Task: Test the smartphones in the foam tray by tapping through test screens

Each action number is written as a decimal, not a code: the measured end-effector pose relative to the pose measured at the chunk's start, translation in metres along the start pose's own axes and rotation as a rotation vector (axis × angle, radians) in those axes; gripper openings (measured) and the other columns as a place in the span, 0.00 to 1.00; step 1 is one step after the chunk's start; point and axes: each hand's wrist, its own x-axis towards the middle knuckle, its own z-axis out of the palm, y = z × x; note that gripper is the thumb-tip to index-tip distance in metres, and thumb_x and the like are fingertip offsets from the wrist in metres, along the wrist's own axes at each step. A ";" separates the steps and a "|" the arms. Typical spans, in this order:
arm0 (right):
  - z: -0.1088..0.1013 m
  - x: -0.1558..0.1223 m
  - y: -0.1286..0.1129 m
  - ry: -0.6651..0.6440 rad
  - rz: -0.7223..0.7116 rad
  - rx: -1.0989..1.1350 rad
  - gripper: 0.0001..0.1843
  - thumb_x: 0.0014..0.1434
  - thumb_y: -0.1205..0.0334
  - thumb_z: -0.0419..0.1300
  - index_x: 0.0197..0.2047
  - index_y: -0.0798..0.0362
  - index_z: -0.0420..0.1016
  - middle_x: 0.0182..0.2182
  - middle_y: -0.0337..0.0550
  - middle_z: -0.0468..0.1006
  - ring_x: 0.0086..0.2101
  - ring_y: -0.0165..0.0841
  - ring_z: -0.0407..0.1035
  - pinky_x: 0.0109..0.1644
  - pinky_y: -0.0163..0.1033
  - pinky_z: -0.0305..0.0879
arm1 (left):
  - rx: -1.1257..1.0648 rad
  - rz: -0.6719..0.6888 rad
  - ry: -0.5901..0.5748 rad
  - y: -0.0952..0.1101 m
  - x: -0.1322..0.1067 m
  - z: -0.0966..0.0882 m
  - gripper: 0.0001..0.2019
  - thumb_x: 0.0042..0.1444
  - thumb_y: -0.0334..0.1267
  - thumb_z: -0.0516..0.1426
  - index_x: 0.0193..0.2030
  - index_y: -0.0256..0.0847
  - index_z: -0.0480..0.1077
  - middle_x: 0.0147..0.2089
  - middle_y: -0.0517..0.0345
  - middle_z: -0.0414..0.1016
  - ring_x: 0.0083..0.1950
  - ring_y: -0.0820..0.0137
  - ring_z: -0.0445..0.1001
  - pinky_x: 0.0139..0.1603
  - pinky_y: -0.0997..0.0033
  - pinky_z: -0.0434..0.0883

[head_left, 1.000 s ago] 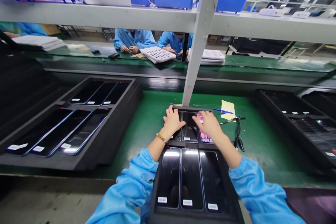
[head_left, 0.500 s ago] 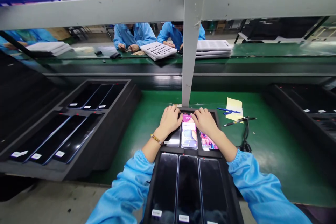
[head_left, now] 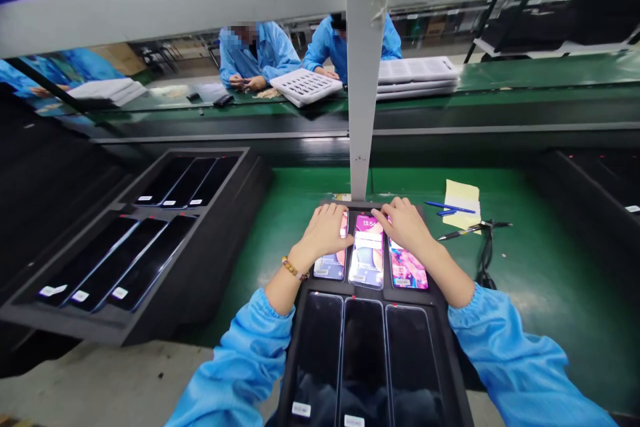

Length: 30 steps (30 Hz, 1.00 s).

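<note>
A black foam tray (head_left: 349, 289) in front of me holds smartphones in two rows. My left hand (head_left: 326, 235) rests over the lit far-left phone (head_left: 330, 266), fingers stretched out and thumb pointing at the middle phone. That middle phone (head_left: 367, 253) is lit and shows a clock. Over the top of the far-right lit phone (head_left: 407, 267) lies my right hand (head_left: 406, 225), its thumb at the middle phone's upper edge. Neither hand grasps anything. In the near row, a left phone (head_left: 317, 347), a centre phone (head_left: 365, 353) and a right phone (head_left: 413, 353) have dark screens.
Another foam tray (head_left: 193, 230) with several dark phones stands at left. A yellow note (head_left: 463, 195), a blue pen (head_left: 450, 207) and a black cable (head_left: 485, 257) lie right. A metal post (head_left: 361, 113) rises behind my tray. Two people sit across the line near white trays (head_left: 307, 85).
The far-left phone's screen has gone from dark to lit. My hands have shifted slightly, the left thumb lower beside the middle phone. The camera view has tilted down a little.
</note>
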 end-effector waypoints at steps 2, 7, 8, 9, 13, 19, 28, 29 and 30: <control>0.001 -0.001 0.002 -0.002 0.005 0.011 0.29 0.80 0.43 0.46 0.43 0.52 0.81 0.44 0.55 0.77 0.49 0.48 0.69 0.52 0.49 0.63 | -0.001 -0.011 -0.010 0.002 0.001 0.005 0.28 0.59 0.44 0.65 0.64 0.38 0.69 0.60 0.41 0.76 0.64 0.47 0.73 0.69 0.48 0.67; 0.000 -0.003 0.003 -0.002 -0.005 0.037 0.27 0.79 0.43 0.48 0.42 0.52 0.79 0.44 0.55 0.76 0.49 0.49 0.68 0.52 0.50 0.64 | -0.022 -0.027 -0.034 0.002 0.004 0.013 0.27 0.59 0.42 0.63 0.64 0.36 0.68 0.60 0.41 0.74 0.64 0.47 0.72 0.70 0.47 0.66; -0.001 -0.004 0.002 0.003 -0.007 0.042 0.27 0.79 0.42 0.48 0.42 0.52 0.79 0.44 0.55 0.76 0.49 0.49 0.68 0.52 0.50 0.64 | -0.026 -0.030 -0.036 0.001 0.004 0.013 0.27 0.59 0.42 0.63 0.64 0.37 0.68 0.60 0.41 0.74 0.64 0.46 0.72 0.70 0.47 0.66; -0.002 -0.004 0.002 0.009 -0.009 0.047 0.27 0.79 0.42 0.48 0.42 0.52 0.79 0.44 0.55 0.76 0.49 0.49 0.68 0.52 0.50 0.64 | -0.031 -0.031 -0.037 0.000 0.003 0.013 0.27 0.59 0.42 0.63 0.65 0.37 0.68 0.60 0.41 0.74 0.64 0.46 0.72 0.70 0.47 0.66; -0.006 -0.003 0.003 0.030 -0.020 0.076 0.28 0.79 0.41 0.47 0.42 0.52 0.78 0.43 0.54 0.76 0.48 0.48 0.68 0.52 0.50 0.64 | -0.060 -0.015 -0.029 -0.004 0.001 0.009 0.28 0.60 0.44 0.63 0.66 0.42 0.68 0.61 0.45 0.75 0.65 0.49 0.72 0.71 0.49 0.66; -0.002 -0.001 0.002 0.037 -0.025 0.097 0.28 0.78 0.41 0.48 0.39 0.51 0.77 0.41 0.53 0.76 0.46 0.47 0.69 0.50 0.50 0.65 | -0.069 -0.022 0.005 -0.003 -0.002 0.006 0.27 0.60 0.45 0.64 0.65 0.42 0.70 0.59 0.47 0.76 0.62 0.49 0.73 0.69 0.48 0.68; 0.008 -0.005 -0.002 0.031 -0.021 0.089 0.31 0.78 0.39 0.44 0.43 0.52 0.79 0.44 0.57 0.76 0.48 0.51 0.67 0.51 0.53 0.64 | -0.090 -0.035 0.012 -0.004 -0.003 0.019 0.31 0.59 0.41 0.65 0.68 0.35 0.68 0.60 0.40 0.73 0.64 0.46 0.70 0.71 0.46 0.65; 0.006 -0.004 -0.001 0.027 -0.020 0.091 0.32 0.78 0.38 0.43 0.42 0.52 0.79 0.44 0.57 0.76 0.48 0.51 0.67 0.51 0.53 0.64 | -0.097 -0.028 0.013 -0.006 -0.003 0.018 0.30 0.60 0.42 0.65 0.68 0.37 0.69 0.60 0.42 0.74 0.64 0.47 0.71 0.70 0.47 0.66; 0.003 -0.003 -0.001 0.022 -0.018 0.094 0.32 0.78 0.38 0.43 0.41 0.52 0.78 0.44 0.57 0.76 0.48 0.51 0.67 0.51 0.53 0.64 | -0.104 -0.023 0.017 -0.007 -0.003 0.016 0.28 0.62 0.44 0.65 0.67 0.39 0.70 0.59 0.44 0.75 0.63 0.48 0.72 0.69 0.48 0.67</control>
